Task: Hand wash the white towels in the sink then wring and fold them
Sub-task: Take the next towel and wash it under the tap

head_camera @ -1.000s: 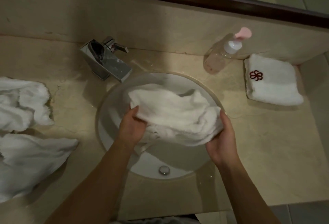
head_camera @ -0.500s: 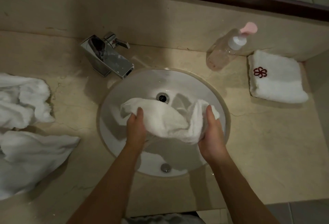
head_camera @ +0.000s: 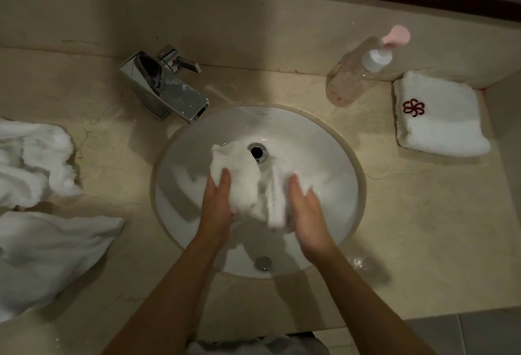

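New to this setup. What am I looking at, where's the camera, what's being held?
There is no machine here: a person works with bare hands. The single picture comes from a camera worn on their head, looking down at a bathroom counter. The left hand and right hand press a white towel between them inside the round sink, beside its drain. Fingers look fairly straight rather than curled. A chrome tap stands at the back left. Crumpled towels lie on the left; a folded towel with a red emblem and a pump bottle sit at the right.
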Action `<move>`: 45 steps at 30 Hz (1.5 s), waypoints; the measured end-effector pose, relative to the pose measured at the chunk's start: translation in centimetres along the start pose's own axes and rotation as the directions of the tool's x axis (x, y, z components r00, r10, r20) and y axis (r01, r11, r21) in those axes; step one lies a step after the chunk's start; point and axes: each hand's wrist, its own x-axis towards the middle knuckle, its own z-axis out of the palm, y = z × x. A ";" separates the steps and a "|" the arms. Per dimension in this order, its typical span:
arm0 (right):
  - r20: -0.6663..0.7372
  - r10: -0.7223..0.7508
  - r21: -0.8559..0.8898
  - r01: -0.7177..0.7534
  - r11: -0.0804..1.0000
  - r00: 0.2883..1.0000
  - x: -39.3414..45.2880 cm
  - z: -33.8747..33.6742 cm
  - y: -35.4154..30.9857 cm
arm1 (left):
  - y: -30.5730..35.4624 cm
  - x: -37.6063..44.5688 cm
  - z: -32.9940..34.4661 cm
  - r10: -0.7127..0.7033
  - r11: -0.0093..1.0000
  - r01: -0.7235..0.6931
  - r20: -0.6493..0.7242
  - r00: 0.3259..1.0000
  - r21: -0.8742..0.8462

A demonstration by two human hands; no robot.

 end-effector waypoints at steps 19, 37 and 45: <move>-0.198 -0.193 -0.248 0.142 0.958 0.961 2.2 7.7 1.3 | 1.2 0.2 1.8 -0.161 0.973 0.158 0.003 0.987 0.168; -0.259 0.026 -0.399 -0.131 0.907 0.966 7.9 6.1 -1.0 | 1.0 -0.3 0.5 0.470 0.414 -0.402 0.187 0.863 0.817; -0.140 -0.223 -0.518 0.121 0.847 0.965 3.8 8.8 -0.9 | 2.8 2.8 -0.2 0.179 0.780 -0.203 0.100 0.979 0.592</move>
